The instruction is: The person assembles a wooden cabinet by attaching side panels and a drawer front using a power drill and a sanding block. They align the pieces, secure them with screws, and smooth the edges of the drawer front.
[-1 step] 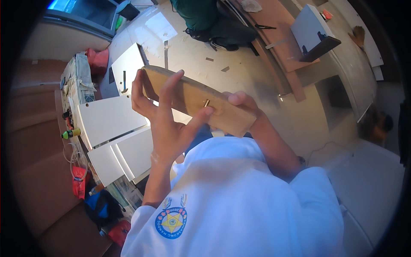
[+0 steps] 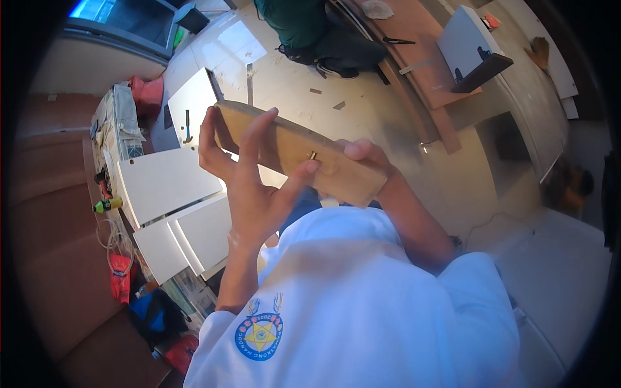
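One flat tan wooden board [image 2: 291, 147] with gold metal pin [image 2: 312, 156].
Pinched by right hand [image 2: 389, 177], perhaps by splayed left hand [image 2: 249, 186].

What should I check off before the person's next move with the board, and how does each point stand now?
1. Right hand gripping the wooden board: ok, it holds the end at picture right.
2. Left hand touching the board: ok, fingers spread across it.
3. Brass-coloured pin firmly fixed: cannot tell; it sticks out from the board's face, but its hold is hidden.
4. Left thumb clear of the pin: not ok, its tip is right beside it.
5. Hammer out of the hands: ok, it lies on a white panel.
6. Co-worker clear of the board: ok, apart from it, farther off.
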`<state>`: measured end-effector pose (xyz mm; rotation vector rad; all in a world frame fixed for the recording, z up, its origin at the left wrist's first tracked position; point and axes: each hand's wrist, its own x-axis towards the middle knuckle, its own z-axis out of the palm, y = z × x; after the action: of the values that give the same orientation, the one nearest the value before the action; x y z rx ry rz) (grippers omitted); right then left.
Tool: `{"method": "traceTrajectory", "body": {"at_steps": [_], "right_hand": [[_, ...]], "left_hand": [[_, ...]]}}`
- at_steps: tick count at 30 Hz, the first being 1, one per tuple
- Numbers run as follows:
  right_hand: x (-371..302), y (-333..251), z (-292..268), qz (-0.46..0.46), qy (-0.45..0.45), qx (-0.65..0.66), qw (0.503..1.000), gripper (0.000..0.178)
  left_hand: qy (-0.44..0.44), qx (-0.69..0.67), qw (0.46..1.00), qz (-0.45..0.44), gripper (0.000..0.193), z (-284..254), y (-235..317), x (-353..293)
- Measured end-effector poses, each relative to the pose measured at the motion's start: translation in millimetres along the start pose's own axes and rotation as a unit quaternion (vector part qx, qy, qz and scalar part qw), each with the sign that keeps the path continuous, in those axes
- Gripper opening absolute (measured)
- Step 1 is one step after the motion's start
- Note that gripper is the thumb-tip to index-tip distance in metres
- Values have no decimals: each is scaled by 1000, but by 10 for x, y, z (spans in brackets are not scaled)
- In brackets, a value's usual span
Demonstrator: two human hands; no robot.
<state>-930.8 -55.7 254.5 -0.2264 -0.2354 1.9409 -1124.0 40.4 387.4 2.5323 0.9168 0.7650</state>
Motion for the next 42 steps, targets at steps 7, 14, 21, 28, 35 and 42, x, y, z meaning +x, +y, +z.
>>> {"method": "traceTrajectory", "body": {"at_steps": [7,14,21,28,35,42], "right_hand": [[4,34,-159,-11,64,-25,998,58],[-233,-48,188,57,149,-85,984,72],[-947,314,-28,-117,308,-17,944,58],[-1956,1136,-55,-148,650,-288,687,69],[-2160,1087,-109,-697,498,-73,511,92],[-2770,526,-569,-686,504,125,510,61]], "left_hand": [[-62,13,998,18,88,-98,26,178],[-350,108,906,213,75,-94,-211,752],[-346,-137,849,375,59,808,-336,953],[-555,-253,756,237,70,1796,583,766],[-730,-316,582,170,68,2608,1862,376],[-777,-196,510,312,39,3066,2484,1334]]}}
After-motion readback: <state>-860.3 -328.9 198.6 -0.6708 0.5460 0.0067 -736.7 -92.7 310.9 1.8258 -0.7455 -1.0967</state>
